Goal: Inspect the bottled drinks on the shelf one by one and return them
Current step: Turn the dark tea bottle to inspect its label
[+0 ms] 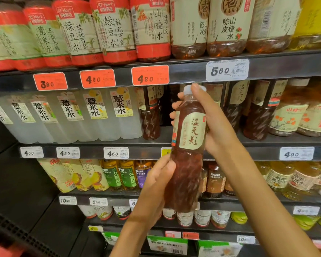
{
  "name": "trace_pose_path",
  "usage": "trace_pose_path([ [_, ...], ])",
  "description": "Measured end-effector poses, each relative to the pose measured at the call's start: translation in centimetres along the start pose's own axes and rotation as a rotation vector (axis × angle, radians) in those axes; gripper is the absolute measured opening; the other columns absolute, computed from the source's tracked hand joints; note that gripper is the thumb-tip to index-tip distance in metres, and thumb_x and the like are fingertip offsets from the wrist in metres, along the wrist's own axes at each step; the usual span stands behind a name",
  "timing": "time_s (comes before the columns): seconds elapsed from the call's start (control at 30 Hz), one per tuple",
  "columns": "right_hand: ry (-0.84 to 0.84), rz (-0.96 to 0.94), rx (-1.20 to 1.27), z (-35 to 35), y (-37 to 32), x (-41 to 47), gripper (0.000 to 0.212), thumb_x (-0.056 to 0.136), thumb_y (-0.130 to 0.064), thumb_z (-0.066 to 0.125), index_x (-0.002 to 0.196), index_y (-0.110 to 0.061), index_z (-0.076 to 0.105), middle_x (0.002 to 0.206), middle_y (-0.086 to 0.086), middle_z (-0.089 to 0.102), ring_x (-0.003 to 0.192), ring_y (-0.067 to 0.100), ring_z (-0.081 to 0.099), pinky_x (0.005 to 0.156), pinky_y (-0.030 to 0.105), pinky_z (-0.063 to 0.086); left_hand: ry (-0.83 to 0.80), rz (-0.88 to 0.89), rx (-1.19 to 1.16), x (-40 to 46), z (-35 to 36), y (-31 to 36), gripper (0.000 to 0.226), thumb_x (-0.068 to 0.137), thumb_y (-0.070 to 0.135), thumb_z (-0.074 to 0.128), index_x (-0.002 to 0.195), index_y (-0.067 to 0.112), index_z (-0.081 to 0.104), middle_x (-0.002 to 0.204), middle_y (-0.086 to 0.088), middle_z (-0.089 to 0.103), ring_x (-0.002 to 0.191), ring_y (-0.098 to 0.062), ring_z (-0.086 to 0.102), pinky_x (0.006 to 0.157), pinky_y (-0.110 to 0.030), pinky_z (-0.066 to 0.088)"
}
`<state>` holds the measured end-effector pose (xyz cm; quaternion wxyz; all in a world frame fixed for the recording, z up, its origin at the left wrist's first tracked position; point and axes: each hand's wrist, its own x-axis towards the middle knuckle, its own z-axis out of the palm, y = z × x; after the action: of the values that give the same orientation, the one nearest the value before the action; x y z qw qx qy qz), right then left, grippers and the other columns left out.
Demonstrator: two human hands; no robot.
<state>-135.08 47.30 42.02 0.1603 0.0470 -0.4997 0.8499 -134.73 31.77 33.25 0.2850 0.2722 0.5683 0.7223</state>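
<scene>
Mid-aisle, centre of the frame: I hold one bottle (188, 145) of dark reddish-brown drink upright, tipped slightly, in front of the shelves (189, 70), its cream label turned toward me. My right hand (211, 125) wraps the upper half from the right side, thumb up against the pale cap (190, 89), fingertips (175, 105) curling round to show at the bottle's left edge. My left hand (156, 175) comes up from the lower centre and grips the lower body from the left, so both hands are closed on this one bottle and neither is free. Behind it, in the second row from the top, sits a dark gap between two more brown bottles (150, 115) of the same look at left and others at right; I judge that gap to be the slot this one belongs in, though I cannot be sure. As for progress, this bottle is in its inspection step and not yet returned. The rows of clear bottles (93, 115) at left, the red-banded ones at upper left and the yellow ones at right stand in place; whether any have been checked the frame does not tell. Putting this one back is left, then the rest.
</scene>
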Motion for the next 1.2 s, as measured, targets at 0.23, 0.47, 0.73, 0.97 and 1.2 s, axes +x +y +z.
trace_pose_path([
  [0.23,0.065,0.001,-0.188,0.0,0.4,0.1,0.022,0.088,-0.041,0.064,0.085,-0.021,0.071,0.08,0.004,0.07,0.078,0.018,0.069,0.071,0.029,0.058,0.137,0.066,0.109,0.7,0.5,-1.3,0.051,0.061,0.062,0.067,0.107,0.04,0.063,0.101,0.004,0.072,0.098,-0.016,0.069,0.077,-0.023,0.055],
  [0.47,-0.121,0.02,0.027,-1.6,2.5,0.0,0.036,0.084,-0.032,0.064,0.113,-0.013,0.059,0.1,0.011,0.072,0.097,0.029,0.067,0.089,0.046,0.053,-0.114,-0.039,-0.208,0.9,-0.2,-1.4,0.063,0.079,0.065,0.06,0.118,0.016,0.065,0.1,-0.011,0.068,0.081,-0.019,0.066,0.071,-0.032,0.055],
  [0.73,0.043,-0.065,-0.193,-1.2,2.4,1.4,0.042,0.074,-0.033,0.075,0.111,-0.018,0.062,0.088,0.004,0.072,0.083,0.02,0.069,0.07,0.032,0.058,0.181,0.04,0.138,3.0,-0.9,-1.6,0.054,0.082,0.065,0.051,0.113,0.023,0.062,0.106,-0.005,0.07,0.102,-0.021,0.066,0.089,-0.041,0.054],
  [0.97,0.163,-0.132,-0.346,-0.4,2.7,3.7,0.037,0.081,-0.023,0.075,0.113,-0.012,0.059,0.094,0.003,0.07,0.08,0.013,0.069,0.07,0.028,0.055,0.268,0.221,0.355,4.4,-1.6,-1.7,0.049,0.078,0.047,0.062,0.122,0.036,0.045,0.103,0.034,0.061,0.103,0.011,0.058,0.082,-0.009,0.048],
  [1.2,0.276,-0.155,-0.564,-0.1,2.6,5.0,0.051,0.074,-0.042,0.077,0.111,-0.021,0.049,0.109,0.002,0.065,0.097,0.014,0.066,0.086,0.036,0.055,0.364,0.323,0.409,6.9,-2.0,-2.2,0.061,0.075,0.031,0.071,0.128,0.037,0.04,0.111,0.027,0.059,0.107,0.015,0.054,0.08,-0.001,0.043],
])
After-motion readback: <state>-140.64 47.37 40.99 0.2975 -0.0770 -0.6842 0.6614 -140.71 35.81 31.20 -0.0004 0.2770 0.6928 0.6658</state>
